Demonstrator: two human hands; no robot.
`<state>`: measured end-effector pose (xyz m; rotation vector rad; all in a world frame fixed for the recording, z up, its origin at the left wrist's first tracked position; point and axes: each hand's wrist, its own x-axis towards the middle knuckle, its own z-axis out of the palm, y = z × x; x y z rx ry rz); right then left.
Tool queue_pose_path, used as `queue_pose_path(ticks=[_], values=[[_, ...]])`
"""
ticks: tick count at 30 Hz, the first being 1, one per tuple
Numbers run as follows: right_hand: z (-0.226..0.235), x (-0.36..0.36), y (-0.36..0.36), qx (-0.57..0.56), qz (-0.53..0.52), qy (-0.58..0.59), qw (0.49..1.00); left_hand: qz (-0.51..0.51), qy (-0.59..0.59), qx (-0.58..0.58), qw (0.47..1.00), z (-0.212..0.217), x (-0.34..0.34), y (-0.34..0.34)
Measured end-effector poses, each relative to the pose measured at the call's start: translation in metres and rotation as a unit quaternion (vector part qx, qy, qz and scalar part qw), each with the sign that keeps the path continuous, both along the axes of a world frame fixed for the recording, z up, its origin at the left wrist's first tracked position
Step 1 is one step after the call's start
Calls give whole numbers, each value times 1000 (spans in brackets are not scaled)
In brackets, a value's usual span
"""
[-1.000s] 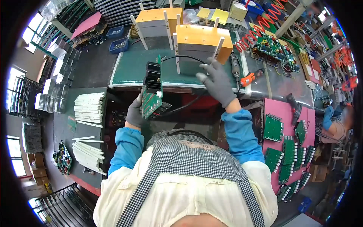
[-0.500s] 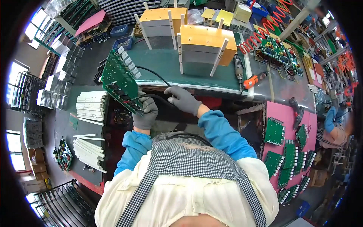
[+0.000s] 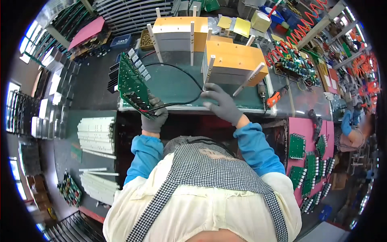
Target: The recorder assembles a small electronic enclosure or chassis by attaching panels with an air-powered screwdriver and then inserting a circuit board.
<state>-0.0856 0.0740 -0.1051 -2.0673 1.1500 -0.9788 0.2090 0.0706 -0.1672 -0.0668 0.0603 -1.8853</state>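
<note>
My left hand (image 3: pixel 156 113), in a grey glove, grips the lower edge of a green circuit board (image 3: pixel 132 80) held tilted on edge. White-topped parts line its upper right side, and dark heat sinks show on its left. A black cable (image 3: pixel 177 69) loops from the board out to the right and back to its lower part, where a bit of red wire shows. At the loop's right end, the gloved fingers of my right hand (image 3: pixel 224 105) hold the cable, the thumb apart below. The fingertips' exact grip is partly hidden.
Two yellow-topped blocks (image 3: pixel 238 56) with white posts stand on the green bench (image 3: pixel 173 90). An orange-handled tool (image 3: pixel 276 97) lies to their right. White strips (image 3: pixel 96 135) are stacked at left. More circuit boards (image 3: pixel 297 146) rest on a pink surface at right; another person works beyond.
My right hand has moved right and slightly up, drawing the cable into a wider loop. The board in my left hand has shifted a little right and turned more edge-on.
</note>
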Motion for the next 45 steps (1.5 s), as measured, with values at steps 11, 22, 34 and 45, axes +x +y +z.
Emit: queue_pose_path(ticks=[11, 22, 34, 45], values=[[104, -13, -25, -113, -214, -17, 970, -41, -179, 126, 975, -51, 76, -69], [66, -3, -94, -178, -108, 128, 970, 2, -219, 84, 972, -64, 60, -77], [57, -62, -82, -96, -159, -154, 970, 5, -161, 183, 970, -90, 23, -67], [47, -109, -70, -139, -194, -276, 931, -47, -371, 106, 921, -110, -44, -70]])
